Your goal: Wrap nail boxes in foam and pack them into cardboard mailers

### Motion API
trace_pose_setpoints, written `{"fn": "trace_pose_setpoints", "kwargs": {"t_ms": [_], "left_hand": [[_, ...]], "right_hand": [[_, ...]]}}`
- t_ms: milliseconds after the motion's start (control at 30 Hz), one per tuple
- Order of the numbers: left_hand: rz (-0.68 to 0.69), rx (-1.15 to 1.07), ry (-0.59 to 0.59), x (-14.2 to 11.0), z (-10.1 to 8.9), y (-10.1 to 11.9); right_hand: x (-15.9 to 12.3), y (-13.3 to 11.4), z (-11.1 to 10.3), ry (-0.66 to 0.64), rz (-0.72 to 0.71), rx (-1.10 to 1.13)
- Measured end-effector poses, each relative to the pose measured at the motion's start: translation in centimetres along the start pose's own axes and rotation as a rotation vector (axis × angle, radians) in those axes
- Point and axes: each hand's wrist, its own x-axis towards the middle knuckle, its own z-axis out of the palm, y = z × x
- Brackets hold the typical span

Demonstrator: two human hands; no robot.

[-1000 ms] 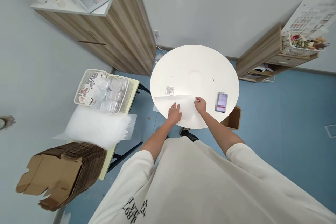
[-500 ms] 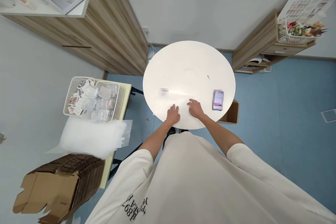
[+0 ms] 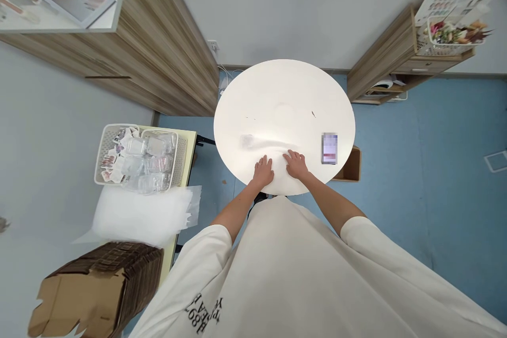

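Note:
On the round white table (image 3: pixel 283 82), a pale, see-through sheet (image 3: pixel 273 143) lies in front of my hands, with a raised crease running across it. A small clear box (image 3: pixel 247 141) at the left end of the crease shows only as a blurred grey patch. My left hand (image 3: pixel 263 171) rests near the table's front edge, fingers stretched and somewhat apart. To its right, my right hand (image 3: pixel 296 163) also has its fingers stretched, the tips by the crease. Both hands touch the sheet; whether any fingertip pinches it is too small to tell. A phone (image 3: pixel 329 148) lies farther right.
At left, a side table (image 3: pixel 189 169) bears white baskets (image 3: pixel 174 140) of clear boxes and cards, a stack of translucent sheets (image 3: pixel 142 214) and folded cardboard boxes (image 3: pixel 87 296). A brown box (image 3: pixel 350 165) stands below the table's right edge. Wooden cabinets (image 3: pixel 170 42) stand at back left.
The small clear box was plainly visible and is now blurred, as if beneath the sheet. The crease has become a wider, darker bulge. My hands have hardly moved; the view has shifted slightly.

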Motion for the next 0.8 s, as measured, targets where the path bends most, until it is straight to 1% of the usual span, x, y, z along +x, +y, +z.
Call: {"fn": "trace_pose_setpoints", "kwargs": {"t_ms": [133,267,367,467,667,800], "left_hand": [[0.034,0.021,0.019,0.4,-0.4,0.2],[0.057,0.038,0.025,0.7,-0.6,0.6],[0.081,0.036,0.017,0.9,-0.7,0.8],[0.102,0.037,0.006,1.2,-0.9,1.0],[0.146,0.064,-0.031,1.8,-0.8,1.2],[0.158,0.077,-0.079,2.0,-0.6,1.0]], "right_hand": [[-0.3,0.1,0.4,0.049,0.148,0.022],[-0.3,0.2,0.5,0.081,0.325,0.093],[-0.3,0.3,0.4,0.083,0.400,0.137],[-0.2,0.1,0.2,0.053,0.376,0.169],[0.0,-0.9,0.2,-0.020,0.248,0.250],[-0.2,-0.9,0.1,0.008,0.191,0.236]]}}
